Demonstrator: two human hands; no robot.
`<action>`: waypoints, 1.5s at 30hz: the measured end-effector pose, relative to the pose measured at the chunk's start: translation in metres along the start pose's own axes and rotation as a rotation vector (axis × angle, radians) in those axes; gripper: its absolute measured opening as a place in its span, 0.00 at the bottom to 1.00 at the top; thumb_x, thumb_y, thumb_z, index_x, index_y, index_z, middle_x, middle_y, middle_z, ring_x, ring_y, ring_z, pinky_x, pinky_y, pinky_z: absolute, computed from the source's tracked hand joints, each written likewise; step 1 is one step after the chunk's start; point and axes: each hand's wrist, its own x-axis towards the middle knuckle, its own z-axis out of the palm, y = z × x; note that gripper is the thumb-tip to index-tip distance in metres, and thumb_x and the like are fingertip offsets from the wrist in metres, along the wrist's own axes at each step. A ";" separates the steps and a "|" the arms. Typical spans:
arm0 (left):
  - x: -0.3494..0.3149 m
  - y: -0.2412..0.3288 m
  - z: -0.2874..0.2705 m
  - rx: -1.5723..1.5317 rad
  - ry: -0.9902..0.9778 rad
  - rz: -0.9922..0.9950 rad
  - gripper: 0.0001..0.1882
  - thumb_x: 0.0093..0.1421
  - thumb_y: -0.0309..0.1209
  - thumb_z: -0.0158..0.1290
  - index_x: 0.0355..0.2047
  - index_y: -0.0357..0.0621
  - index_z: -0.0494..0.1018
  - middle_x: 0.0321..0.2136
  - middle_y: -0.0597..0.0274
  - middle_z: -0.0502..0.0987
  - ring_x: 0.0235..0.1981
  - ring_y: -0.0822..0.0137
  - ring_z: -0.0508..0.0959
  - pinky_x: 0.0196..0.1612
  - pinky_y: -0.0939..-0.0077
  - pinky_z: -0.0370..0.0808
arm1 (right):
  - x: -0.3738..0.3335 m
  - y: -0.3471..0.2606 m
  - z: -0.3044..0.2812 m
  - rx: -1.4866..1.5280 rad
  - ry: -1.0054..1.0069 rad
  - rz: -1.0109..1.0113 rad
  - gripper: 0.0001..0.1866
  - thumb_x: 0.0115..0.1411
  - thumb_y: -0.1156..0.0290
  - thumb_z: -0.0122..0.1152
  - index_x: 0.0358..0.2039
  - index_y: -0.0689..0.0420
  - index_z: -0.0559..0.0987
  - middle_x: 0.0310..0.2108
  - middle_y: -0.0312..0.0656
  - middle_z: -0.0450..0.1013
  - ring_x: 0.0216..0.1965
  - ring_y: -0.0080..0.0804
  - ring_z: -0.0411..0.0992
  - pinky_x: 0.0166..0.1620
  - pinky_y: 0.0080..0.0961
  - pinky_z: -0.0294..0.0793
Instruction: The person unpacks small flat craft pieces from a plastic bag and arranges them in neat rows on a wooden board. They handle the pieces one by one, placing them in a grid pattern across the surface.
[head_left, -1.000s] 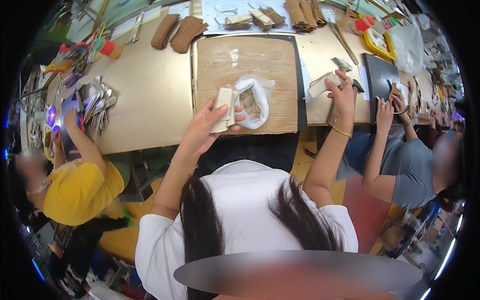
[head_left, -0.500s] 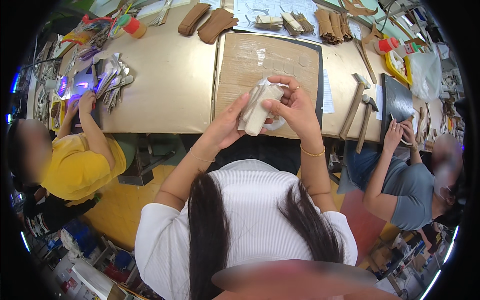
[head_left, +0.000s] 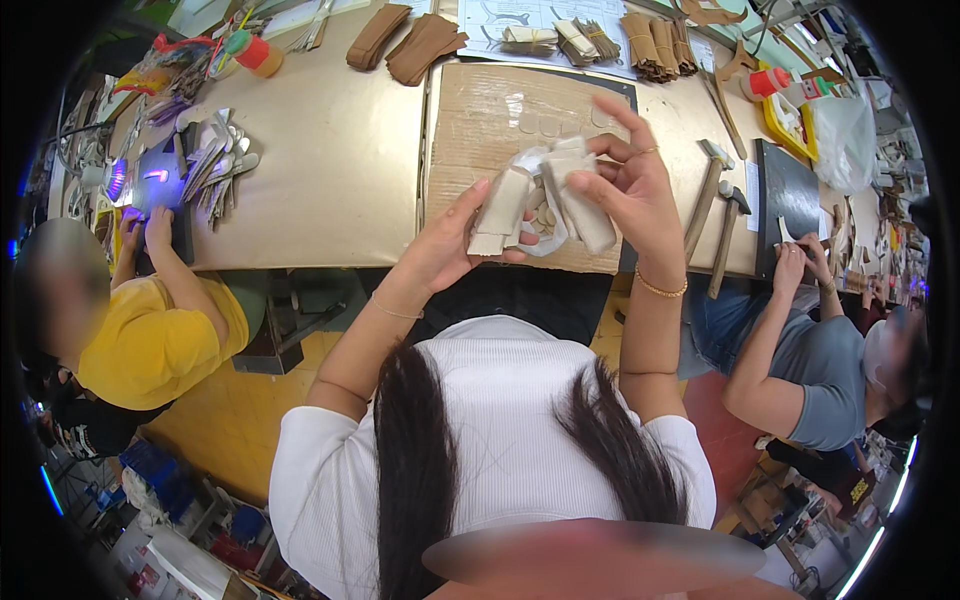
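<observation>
My left hand [head_left: 447, 232] grips a stack of off-white strips [head_left: 502, 210], thumb along its side and fingertips showing below. My right hand [head_left: 640, 190] holds a second stack of similar strips [head_left: 582, 208] with the thumb on top; its index finger is raised and slightly blurred. Between the two stacks sits a clear plastic bag [head_left: 546, 240] with pale round discs [head_left: 541, 207] inside. Whether the bag rests on the cardboard sheet [head_left: 470, 110] or hangs from my fingers, I cannot tell.
Brown strip stacks [head_left: 425, 48] and tied bundles [head_left: 574, 42] lie along the far side. Two hammers [head_left: 708, 195] are at my right. Co-workers sit on both sides, one in a yellow shirt [head_left: 165, 335], one in a grey shirt [head_left: 815, 375]. Metallic pieces [head_left: 222, 160] lie at left.
The single bundle has come apart into two stacks, one in each hand. My right hand has moved right, and the bag with the discs now shows between them.
</observation>
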 end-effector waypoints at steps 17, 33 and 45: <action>-0.001 -0.011 -0.013 -0.510 -0.226 -0.181 0.28 0.67 0.45 0.39 0.58 0.36 0.60 0.46 0.44 0.74 0.43 0.47 0.78 0.37 0.59 0.83 | 0.004 -0.005 0.019 -0.840 -0.137 -0.359 0.22 0.41 0.62 0.74 0.34 0.58 0.77 0.32 0.40 0.69 0.32 0.38 0.69 0.33 0.32 0.70; 0.001 -0.007 0.001 -0.456 -0.233 -0.120 0.32 0.59 0.28 0.51 0.62 0.41 0.53 0.48 0.43 0.70 0.44 0.56 0.78 0.44 0.65 0.80 | -0.025 0.020 0.003 -0.610 0.115 -0.299 0.13 0.51 0.75 0.69 0.38 0.59 0.79 0.33 0.39 0.75 0.33 0.21 0.72 0.31 0.19 0.71; 0.001 0.004 0.006 -0.380 -0.193 -0.050 0.32 0.59 0.30 0.51 0.62 0.42 0.53 0.49 0.45 0.71 0.45 0.54 0.78 0.45 0.62 0.81 | -0.040 0.012 -0.005 0.062 0.136 -0.040 0.11 0.55 0.79 0.66 0.39 0.63 0.76 0.32 0.37 0.76 0.31 0.21 0.73 0.38 0.17 0.73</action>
